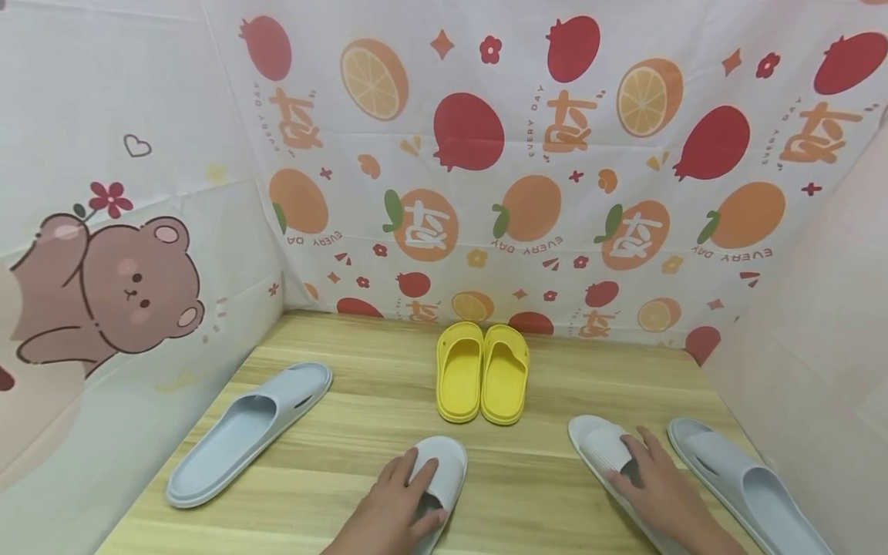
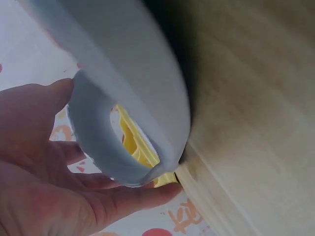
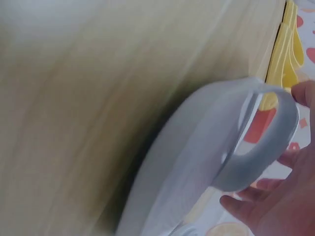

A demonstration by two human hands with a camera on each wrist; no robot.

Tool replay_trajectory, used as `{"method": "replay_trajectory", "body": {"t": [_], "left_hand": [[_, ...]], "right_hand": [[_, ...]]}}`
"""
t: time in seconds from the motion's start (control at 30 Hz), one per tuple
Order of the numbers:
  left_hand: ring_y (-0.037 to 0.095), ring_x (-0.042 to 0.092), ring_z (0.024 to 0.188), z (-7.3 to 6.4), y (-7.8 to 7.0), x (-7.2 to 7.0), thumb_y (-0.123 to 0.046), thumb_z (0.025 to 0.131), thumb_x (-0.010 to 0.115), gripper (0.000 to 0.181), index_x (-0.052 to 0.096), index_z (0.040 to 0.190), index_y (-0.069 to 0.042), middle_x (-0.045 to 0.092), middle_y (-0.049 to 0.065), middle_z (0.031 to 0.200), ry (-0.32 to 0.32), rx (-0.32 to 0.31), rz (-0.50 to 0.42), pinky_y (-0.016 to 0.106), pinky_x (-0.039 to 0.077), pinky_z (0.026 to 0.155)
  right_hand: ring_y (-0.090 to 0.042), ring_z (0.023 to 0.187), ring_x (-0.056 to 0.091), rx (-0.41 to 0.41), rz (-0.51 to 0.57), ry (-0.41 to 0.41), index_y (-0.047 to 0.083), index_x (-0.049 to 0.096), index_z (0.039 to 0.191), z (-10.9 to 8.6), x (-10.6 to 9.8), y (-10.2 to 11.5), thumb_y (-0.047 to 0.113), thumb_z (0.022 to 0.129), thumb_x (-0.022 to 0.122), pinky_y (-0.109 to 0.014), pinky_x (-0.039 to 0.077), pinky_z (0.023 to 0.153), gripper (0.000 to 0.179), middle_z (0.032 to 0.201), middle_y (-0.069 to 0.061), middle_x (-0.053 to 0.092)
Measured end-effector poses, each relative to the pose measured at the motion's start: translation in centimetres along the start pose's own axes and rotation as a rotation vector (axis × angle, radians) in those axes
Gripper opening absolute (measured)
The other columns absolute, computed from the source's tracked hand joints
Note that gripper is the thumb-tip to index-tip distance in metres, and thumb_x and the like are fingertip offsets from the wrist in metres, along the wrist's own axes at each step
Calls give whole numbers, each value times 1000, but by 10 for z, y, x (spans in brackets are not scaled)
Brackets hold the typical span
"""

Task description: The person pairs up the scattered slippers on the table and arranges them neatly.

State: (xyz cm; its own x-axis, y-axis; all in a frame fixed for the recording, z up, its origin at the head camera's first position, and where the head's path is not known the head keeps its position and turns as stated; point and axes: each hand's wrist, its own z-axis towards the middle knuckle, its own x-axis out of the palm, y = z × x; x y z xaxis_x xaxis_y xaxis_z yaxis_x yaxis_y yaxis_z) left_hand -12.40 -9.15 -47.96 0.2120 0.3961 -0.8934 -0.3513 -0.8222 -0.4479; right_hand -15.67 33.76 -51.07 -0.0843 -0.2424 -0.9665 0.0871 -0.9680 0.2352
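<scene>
Palm down, my left hand [image 1: 395,505] grips the ribbed strap of a light grey slipper [image 1: 449,462] near the front middle. In the left wrist view its thumb and fingers spread around the strap, and the slipper's side [image 2: 152,73] rests on the wood. To the right, my right hand [image 1: 662,489] holds a matching light grey slipper [image 1: 602,441] by its strap, toe pointing away and leftward. The right wrist view has fingertips [image 3: 231,204] against the outside of that strap [image 3: 275,152]. Both forearms cover the heel ends in the head view.
A pair of yellow slippers [image 1: 502,385] stands side by side at the back. One blue-grey slipper [image 1: 215,462] lies angled at the left, its mate [image 1: 728,459] just right of my right hand. Printed cloth walls [image 1: 333,162] enclose the wooden surface [image 1: 361,370].
</scene>
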Motion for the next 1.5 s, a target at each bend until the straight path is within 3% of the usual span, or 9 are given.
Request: {"method": "replay_trajectory", "body": {"t": [0.3, 0.5, 1.07, 1.5], "left_hand": [[41, 45, 124, -1, -3, 1, -63, 88, 52, 71, 50, 138, -12, 44, 22, 140, -57, 26, 85, 57, 43, 91], [39, 46, 123, 0, -4, 4, -59, 87, 55, 68, 51, 137, -13, 46, 20, 139, -81, 15, 120, 57, 43, 92], [36, 49, 116, 0, -11, 8, -57, 87, 57, 65, 54, 135, -14, 52, 18, 134, -173, 9, 271, 55, 45, 84], [30, 53, 101, -4, -18, 9, -58, 85, 59, 62, 56, 131, -16, 57, 13, 123, -265, 36, 374, 45, 47, 68]], "right_hand": [[-36, 120, 48, -96, 110, -87, 5, 51, 127, -5, -1, -5, 56, 87, 61, -59, 42, 90, 66, 131, -18, 49], [-31, 114, 53, -69, 80, -64, 12, 55, 124, -8, -3, 0, 65, 83, 59, -56, 45, 87, 68, 127, -12, 55], [-31, 109, 55, 14, -89, 33, 12, 59, 125, -17, -4, 52, 75, 79, 51, -56, 47, 84, 78, 123, -13, 56], [-28, 106, 55, 1, -68, -9, 15, 59, 123, -21, 5, 99, 75, 80, 51, -53, 48, 82, 74, 117, -10, 57]]}}
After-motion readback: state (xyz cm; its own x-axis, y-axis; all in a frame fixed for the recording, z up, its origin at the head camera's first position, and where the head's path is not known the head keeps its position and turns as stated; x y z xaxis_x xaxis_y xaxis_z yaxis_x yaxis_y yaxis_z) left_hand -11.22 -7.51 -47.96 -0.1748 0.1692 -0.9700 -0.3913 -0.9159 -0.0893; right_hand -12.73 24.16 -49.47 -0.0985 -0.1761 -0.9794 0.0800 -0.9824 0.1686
